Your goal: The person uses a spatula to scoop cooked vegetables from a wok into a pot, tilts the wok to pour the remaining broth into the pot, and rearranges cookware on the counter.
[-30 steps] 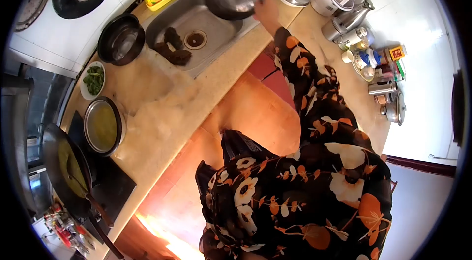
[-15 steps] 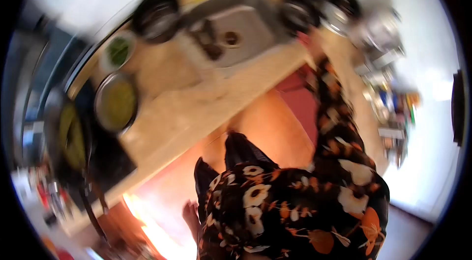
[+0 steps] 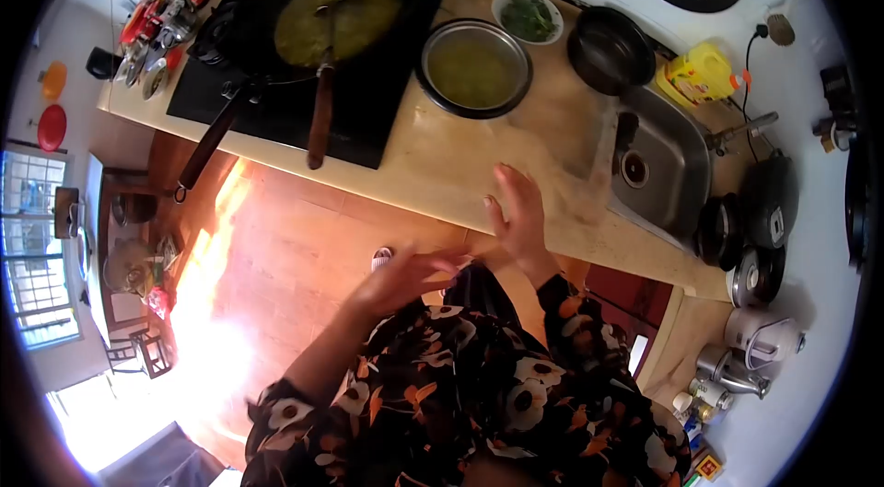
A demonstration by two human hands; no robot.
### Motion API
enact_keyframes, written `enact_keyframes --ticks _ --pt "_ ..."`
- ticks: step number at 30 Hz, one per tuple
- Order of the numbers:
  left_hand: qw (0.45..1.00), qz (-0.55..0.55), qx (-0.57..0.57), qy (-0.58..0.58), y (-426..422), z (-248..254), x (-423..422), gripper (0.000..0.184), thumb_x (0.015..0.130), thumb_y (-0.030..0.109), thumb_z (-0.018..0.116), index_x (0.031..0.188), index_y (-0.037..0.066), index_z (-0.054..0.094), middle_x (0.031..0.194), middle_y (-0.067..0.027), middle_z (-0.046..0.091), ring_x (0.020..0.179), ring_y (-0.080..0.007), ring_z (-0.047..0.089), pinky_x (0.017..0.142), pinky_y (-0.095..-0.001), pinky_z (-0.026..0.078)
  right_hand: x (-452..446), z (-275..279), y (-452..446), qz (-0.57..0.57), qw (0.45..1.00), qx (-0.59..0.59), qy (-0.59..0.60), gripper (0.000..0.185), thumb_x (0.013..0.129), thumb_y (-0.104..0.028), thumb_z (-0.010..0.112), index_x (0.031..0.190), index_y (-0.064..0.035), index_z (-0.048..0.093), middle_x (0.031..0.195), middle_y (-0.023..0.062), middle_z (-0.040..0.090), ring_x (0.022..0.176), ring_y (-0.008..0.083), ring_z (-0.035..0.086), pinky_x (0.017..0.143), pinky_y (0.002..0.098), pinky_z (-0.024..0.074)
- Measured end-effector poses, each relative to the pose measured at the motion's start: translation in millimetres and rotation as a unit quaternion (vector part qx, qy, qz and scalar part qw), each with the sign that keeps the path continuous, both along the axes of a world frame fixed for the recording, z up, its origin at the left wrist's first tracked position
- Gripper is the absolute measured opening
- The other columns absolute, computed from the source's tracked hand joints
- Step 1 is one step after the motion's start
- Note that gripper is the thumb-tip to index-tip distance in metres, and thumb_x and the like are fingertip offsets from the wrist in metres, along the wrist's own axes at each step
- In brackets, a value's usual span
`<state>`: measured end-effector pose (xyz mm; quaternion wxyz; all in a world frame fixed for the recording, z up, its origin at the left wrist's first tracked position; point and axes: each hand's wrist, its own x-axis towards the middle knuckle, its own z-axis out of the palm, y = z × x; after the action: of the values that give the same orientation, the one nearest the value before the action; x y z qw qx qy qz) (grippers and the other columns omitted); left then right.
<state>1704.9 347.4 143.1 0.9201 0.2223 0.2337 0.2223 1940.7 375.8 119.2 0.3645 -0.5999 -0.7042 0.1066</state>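
A: Where are the hands?

B: Both are in front of the tan stone tabletop. The left hand is over the floor, the right hand nearer the edge.

A: Holding anything?

B: No, the grip is open on both, fingers spread on the right.

A: What's nearest?

B: Past the right hand, the round steel pot with a dark rim stands upright on the tabletop, with yellow-green liquid inside. Just behind it, there's a white bowl of green leaves.

A: And around the pot?

B: On one side, the big black wok, with a wooden-handled ladle resting in it. On the other, a deep black pan beside the steel sink.
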Motion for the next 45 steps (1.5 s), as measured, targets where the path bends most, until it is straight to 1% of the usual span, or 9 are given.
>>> enact_keyframes --ticks 2,4,10,13,20,24,30,38,45 --pt "0.992 0.049 0.087 0.08 4 0 -73 0.061 0.095 0.05 0.03 0.129 0.002 0.046 0.137 -0.0172 0.041 0.129 -0.0288 0.037 0.107 -0.0456 0.029 -16 16 10 -0.005 0.982 -0.064 0.177 0.046 0.09 -0.027 0.055 0.128 -0.0019 0.046 0.117 0.0167 0.057 0.106 0.0283 0.057 0.09 0.0413 0.0464" --pt "0.96 0.23 -0.003 0.162 9 -9 -139 0.051 0.096 0.042 0.036 0.13 0.004 0.044 0.135 -0.018 0.043 0.125 -0.0314 0.042 0.104 -0.0463 0.034 -42 78 37 0.107 0.784 -0.311 0.526 0.058 0.095 -0.04 0.046 0.132 0.0029 0.037 0.115 0.0218 0.057 0.101 0.0283 0.06 0.08 0.0376 0.0518" --pt "0.923 0.367 -0.035 0.11 65 -25 -324 0.046 0.096 0.037 0.039 0.132 0.007 0.042 0.13 -0.0171 0.047 0.119 -0.0304 0.045 0.102 -0.045 0.035 -163 130 137 0.115 0.589 -0.491 0.632 0.046 0.091 -0.038 0.054 0.113 0.0029 0.045 0.095 0.0183 0.062 0.081 0.0241 0.065 0.067 0.0349 0.0533" --pt "0.95 0.278 0.025 0.143 91 10 -349 0.047 0.096 0.037 0.04 0.131 0.006 0.042 0.127 -0.0172 0.049 0.115 -0.0297 0.048 0.098 -0.0452 0.037 -189 127 153 0.073 0.628 -0.425 0.648 0.015 0.089 -0.019 0.059 0.088 -0.0053 0.053 0.06 -0.0022 0.045 0.048 0.0063 0.044 0.044 0.0249 0.0391" --pt "0.934 0.201 0.15 0.254 157 91 -331 0.047 0.099 0.038 0.029 0.117 -0.001 0.049 0.105 -0.0181 0.06 0.089 -0.0239 0.06 0.078 -0.0352 0.048 -190 178 99 0.067 0.669 -0.429 0.603 0.017 0.094 -0.021 0.049 0.102 -0.0055 0.049 0.06 -0.007 0.037 0.041 0.0018 0.032 0.035 0.019 0.0263" --pt "0.933 0.146 0.154 0.289 132 48 -338 0.026 0.092 0.006 0.039 0.112 -0.007 0.049 0.084 -0.0145 0.063 0.072 -0.0209 0.062 0.064 -0.0274 0.051 -174 164 72 0.053 0.657 -0.446 0.605 0.019 0.096 -0.023 0.044 0.104 -0.0059 0.049 0.063 -0.0047 0.041 0.041 0.0028 0.033 0.035 0.0179 0.0267" --pt "0.966 -0.09 0.127 0.208 75 19 -240 0.045 0.093 0.041 0.048 0.118 0.004 0.057 0.105 -0.0069 0.062 0.092 -0.0143 0.059 0.088 -0.0278 0.044 -184 143 45 0.077 0.634 -0.394 0.661 0.027 0.098 -0.033 0.04 0.095 -0.0076 0.049 0.052 -0.0044 0.035 0.032 0.0037 0.028 0.029 0.0204 0.0235" --pt "0.982 0.082 0.138 0.105 86 83 -97 0.052 0.09 0.033 0.059 0.126 -0.001 0.044 0.109 -0.007 0.055 0.098 -0.0122 0.053 0.084 -0.0262 0.045 -207 104 37 -0.026 0.949 -0.176 0.261 0.069 0.084 -0.008 0.05 0.144 -0.0036 0.018 0.076 0.0026 0.056 0.066 0.0121 0.054 0.061 0.0253 0.0447" --pt "0.957 0.195 0.163 0.14 88 49 -110 0.022 0.088 0.008 0.056 0.108 0.0 0.056 0.093 -0.0047 0.061 0.082 -0.01 0.058 0.071 -0.0229 0.047 -253 91 33 0.016 0.93 -0.132 0.344 0.081 0.082 0.002 0.052 0.147 -0.0076 0.003 0.096 0.0093 0.058 0.087 0.0165 0.058 0.078 0.0271 0.0467"
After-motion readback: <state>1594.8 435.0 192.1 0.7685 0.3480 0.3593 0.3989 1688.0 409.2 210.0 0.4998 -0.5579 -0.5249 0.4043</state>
